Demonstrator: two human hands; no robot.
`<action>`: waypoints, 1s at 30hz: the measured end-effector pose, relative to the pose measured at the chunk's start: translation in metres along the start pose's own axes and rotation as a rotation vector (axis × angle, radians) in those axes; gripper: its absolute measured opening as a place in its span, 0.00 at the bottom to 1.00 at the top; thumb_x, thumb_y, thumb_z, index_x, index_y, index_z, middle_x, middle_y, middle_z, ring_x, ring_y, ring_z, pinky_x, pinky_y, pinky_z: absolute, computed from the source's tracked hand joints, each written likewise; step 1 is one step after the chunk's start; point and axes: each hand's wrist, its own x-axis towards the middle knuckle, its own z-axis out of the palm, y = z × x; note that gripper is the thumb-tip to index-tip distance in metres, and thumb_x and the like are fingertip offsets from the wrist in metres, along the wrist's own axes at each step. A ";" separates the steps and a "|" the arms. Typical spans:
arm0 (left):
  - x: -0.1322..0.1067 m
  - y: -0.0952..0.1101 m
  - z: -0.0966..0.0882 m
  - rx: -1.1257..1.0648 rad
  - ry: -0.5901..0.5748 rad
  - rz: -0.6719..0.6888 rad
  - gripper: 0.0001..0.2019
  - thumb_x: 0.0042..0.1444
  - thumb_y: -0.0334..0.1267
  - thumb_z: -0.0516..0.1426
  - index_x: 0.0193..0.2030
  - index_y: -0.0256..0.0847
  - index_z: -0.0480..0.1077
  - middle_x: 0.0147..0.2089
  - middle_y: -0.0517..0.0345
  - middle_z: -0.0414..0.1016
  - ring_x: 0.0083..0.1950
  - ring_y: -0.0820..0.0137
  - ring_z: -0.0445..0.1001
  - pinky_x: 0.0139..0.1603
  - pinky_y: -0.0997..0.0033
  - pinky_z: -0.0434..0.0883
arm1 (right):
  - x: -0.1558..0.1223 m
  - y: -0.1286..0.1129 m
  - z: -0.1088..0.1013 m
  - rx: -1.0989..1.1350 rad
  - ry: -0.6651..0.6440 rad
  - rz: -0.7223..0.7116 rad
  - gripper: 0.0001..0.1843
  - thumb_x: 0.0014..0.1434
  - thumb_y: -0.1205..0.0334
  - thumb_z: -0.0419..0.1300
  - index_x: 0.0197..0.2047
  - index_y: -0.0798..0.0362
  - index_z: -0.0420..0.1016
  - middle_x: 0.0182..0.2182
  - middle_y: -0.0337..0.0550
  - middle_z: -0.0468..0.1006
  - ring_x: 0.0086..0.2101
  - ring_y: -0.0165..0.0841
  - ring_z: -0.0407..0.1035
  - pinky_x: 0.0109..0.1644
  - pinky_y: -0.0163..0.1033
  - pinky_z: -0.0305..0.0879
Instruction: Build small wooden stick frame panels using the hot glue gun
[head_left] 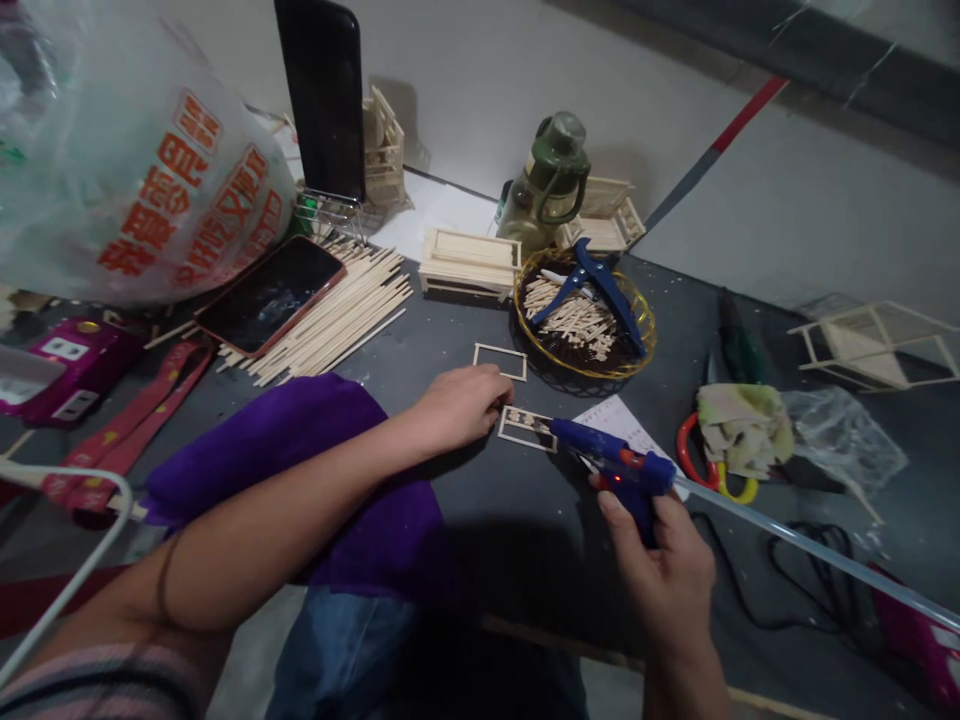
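Observation:
My right hand (pixel 664 570) grips a blue hot glue gun (pixel 611 455), with a small red light lit on its body. A long clear glue stick (pixel 802 545) sticks out of its back. The nozzle reaches the right part of a small rectangular frame of thin wooden sticks (pixel 529 441), which has short pieces inside along its upper side. My left hand (pixel 466 405) rests on the table with curled fingers, closed at the left end of this frame; the fingertips are partly hidden. Just behind that hand lies a second stick frame (pixel 501 348).
A gold wire basket (pixel 649 330) holds short sticks and a blue cutter (pixel 611 295). Long sticks (pixel 360 310) lie under a phone (pixel 274 290). Behind are a green bottle (pixel 551 180) and a stick-built model (pixel 471 262). Scissors (pixel 688 455) and a black cable (pixel 810 580) lie right.

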 end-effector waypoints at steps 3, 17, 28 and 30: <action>0.000 0.001 -0.003 -0.021 -0.010 -0.009 0.11 0.55 0.27 0.53 0.42 0.40 0.74 0.42 0.54 0.76 0.41 0.66 0.73 0.41 0.68 0.68 | 0.001 0.004 -0.003 0.053 0.052 0.032 0.20 0.61 0.47 0.60 0.49 0.53 0.77 0.43 0.50 0.82 0.41 0.40 0.75 0.42 0.38 0.70; 0.000 0.001 -0.004 -0.089 0.144 0.013 0.11 0.60 0.28 0.51 0.43 0.40 0.73 0.44 0.54 0.78 0.45 0.66 0.75 0.47 0.66 0.71 | 0.005 0.002 -0.015 0.193 0.119 0.289 0.19 0.55 0.48 0.63 0.43 0.54 0.78 0.21 0.38 0.77 0.21 0.33 0.71 0.26 0.34 0.68; 0.002 0.002 -0.005 -0.282 0.353 0.029 0.10 0.62 0.30 0.50 0.43 0.42 0.72 0.43 0.55 0.78 0.46 0.69 0.75 0.50 0.67 0.70 | 0.021 -0.003 -0.022 0.264 0.186 0.343 0.21 0.51 0.47 0.65 0.42 0.55 0.79 0.22 0.40 0.78 0.20 0.33 0.71 0.24 0.34 0.69; 0.003 0.002 -0.005 -0.312 0.363 0.009 0.10 0.62 0.31 0.51 0.43 0.42 0.73 0.43 0.56 0.77 0.46 0.69 0.75 0.50 0.67 0.71 | 0.026 -0.005 -0.026 0.278 0.160 0.349 0.20 0.51 0.48 0.65 0.42 0.54 0.80 0.22 0.40 0.79 0.20 0.33 0.71 0.25 0.34 0.69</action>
